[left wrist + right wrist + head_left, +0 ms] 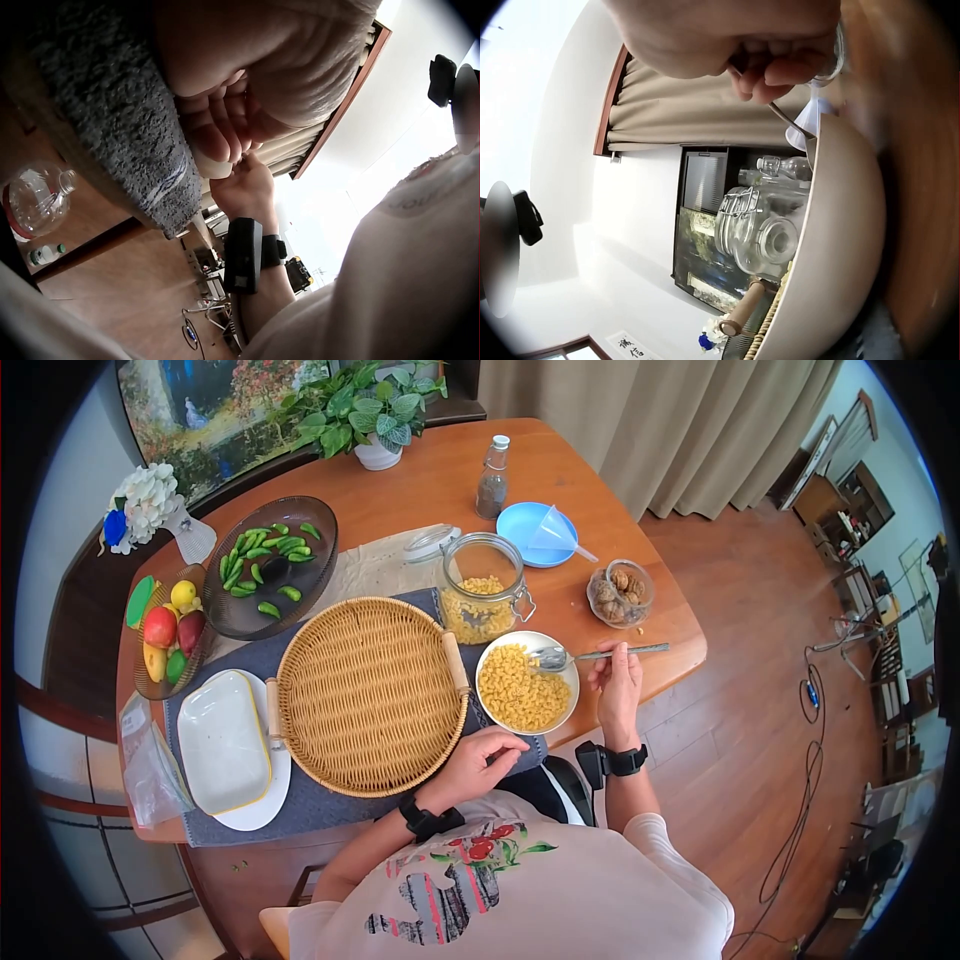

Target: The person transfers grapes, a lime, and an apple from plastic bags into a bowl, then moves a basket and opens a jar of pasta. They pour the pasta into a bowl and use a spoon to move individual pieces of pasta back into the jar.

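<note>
My right hand [618, 685] grips the handle of a metal spoon [551, 658], whose head lies over the pasta in a white bowl [832, 247]. Short curved yellow macaroni [520, 695] fills much of this bowl. My left hand [485, 762] rests at the table's front edge, just below the bowl, with its fingers loosely bent and nothing gripped. Behind the bowl stands a glass clip-top jar [470, 618], part full of the same macaroni, its lid swung back. In the right wrist view the bowl's wall hides its contents and the spoon's tip.
A round wicker tray [370, 695] with wooden handles sits left of the bowl on a dark cloth [225, 825]. A blue plate [515, 520] with a funnel [552, 532], a container of walnuts [620, 595] and a glass bottle [492, 485] stand behind. Green peppers [288, 546] fill a dark dish.
</note>
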{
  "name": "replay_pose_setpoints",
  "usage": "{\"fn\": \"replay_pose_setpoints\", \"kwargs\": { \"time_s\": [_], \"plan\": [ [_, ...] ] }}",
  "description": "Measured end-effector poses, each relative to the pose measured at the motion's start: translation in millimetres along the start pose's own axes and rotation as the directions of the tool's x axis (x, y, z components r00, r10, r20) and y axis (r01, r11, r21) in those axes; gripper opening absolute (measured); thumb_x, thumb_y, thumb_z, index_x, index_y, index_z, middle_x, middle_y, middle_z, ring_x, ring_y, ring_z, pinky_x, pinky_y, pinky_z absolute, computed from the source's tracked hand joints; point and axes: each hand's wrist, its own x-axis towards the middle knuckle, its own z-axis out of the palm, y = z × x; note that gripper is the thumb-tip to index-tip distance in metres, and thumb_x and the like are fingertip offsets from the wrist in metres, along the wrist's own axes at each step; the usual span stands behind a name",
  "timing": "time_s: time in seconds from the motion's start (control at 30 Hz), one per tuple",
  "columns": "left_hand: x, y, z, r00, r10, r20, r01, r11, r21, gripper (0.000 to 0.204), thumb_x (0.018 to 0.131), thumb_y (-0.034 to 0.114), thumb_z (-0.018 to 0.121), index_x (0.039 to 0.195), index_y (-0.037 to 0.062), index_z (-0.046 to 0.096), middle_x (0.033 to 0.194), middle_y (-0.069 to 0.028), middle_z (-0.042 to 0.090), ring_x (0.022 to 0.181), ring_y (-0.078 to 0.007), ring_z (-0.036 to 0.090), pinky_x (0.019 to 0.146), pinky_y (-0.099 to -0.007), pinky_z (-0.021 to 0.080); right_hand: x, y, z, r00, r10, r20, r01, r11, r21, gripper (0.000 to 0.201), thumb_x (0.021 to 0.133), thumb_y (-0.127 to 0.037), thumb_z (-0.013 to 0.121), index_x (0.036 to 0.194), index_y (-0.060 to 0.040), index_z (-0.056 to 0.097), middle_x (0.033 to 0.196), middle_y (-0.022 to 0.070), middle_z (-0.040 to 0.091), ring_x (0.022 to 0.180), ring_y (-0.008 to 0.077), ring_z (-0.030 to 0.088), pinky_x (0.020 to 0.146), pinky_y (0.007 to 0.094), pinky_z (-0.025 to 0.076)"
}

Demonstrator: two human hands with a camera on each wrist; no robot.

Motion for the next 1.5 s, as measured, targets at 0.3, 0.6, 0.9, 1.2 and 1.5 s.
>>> {"fn": "replay_pose_setpoints", "kwargs": {
  "time_s": [0.3,0.6,0.9,1.2,1.5],
  "plan": [
    [-0.3,0.6,-0.1,1.0,-0.001,-0.002,0.001,1.0,-0.001,0.012,0.082,0.0,0.055,0.092,0.0,0.061,0.084,-0.006,0.058,0.067,-0.0084,0.054,0.058,-0.0204,0.044,-1.7,-9.9,-0.7,0.996,0.066,-0.053,-0.056,0.984,0.171,0.03,0.094,-0.033,0.04,0.088,-0.0072,0.053,0.061,-0.0004,0.047,0.051,0.0088,0.045,0.044,0.0196,0.033],
    [-0.4,0.0,0.2,1.0,-0.002,-0.006,0.002,1.0,-0.017,0.012,0.082,-0.001,0.055,0.093,-0.0001,0.061,0.084,-0.0055,0.058,0.066,-0.0074,0.053,0.057,-0.02,0.044,7.0,-54.5,34.0,0.982,-0.179,-0.055,0.188,0.938,0.29,0.031,0.094,-0.032,0.039,0.092,-0.0054,0.055,0.064,-0.0008,0.051,0.053,0.0064,0.047,0.044,0.0182,0.035],
    [-0.1,-0.1,0.3,1.0,0.015,-0.012,-0.015,1.0,-0.021,0.012,0.082,-0.001,0.055,0.093,-0.0002,0.06,0.084,-0.0048,0.057,0.066,-0.0071,0.052,0.056,-0.0198,0.043,-0.4,-60.0,76.6,0.886,-0.377,0.27,0.383,0.923,0.03,0.027,0.094,-0.017,0.04,0.113,-0.0017,0.051,0.09,0.0037,0.054,0.059,0.0046,0.048,0.049,0.0163,0.037],
    [-0.5,0.0,0.5,1.0,0.019,-0.013,-0.02,0.999,-0.026,0.013,0.082,-0.001,0.055,0.093,0.0,0.061,0.084,-0.0053,0.057,0.065,-0.0073,0.053,0.056,-0.0197,0.043,-6.4,-56.6,37.6,0.912,-0.403,0.076,0.398,0.915,0.071,0.031,0.096,-0.026,0.037,0.099,-0.0018,0.055,0.071,0.0028,0.053,0.056,0.0072,0.048,0.048,0.0196,0.037],
    [-0.7,4.1,-1.2,0.999,-0.038,0.003,0.038,0.999,-0.002,0.011,0.082,0.002,0.056,0.092,0.001,0.06,0.085,-0.0081,0.06,0.073,-0.0153,0.058,0.064,-0.0243,0.046,-2.7,-17.4,7.0,0.968,-0.242,0.071,0.252,0.939,-0.236,0.031,0.095,-0.028,0.038,0.092,-0.002,0.055,0.064,-0.0003,0.048,0.053,0.0058,0.045,0.047,0.0178,0.036]
  ]
}}
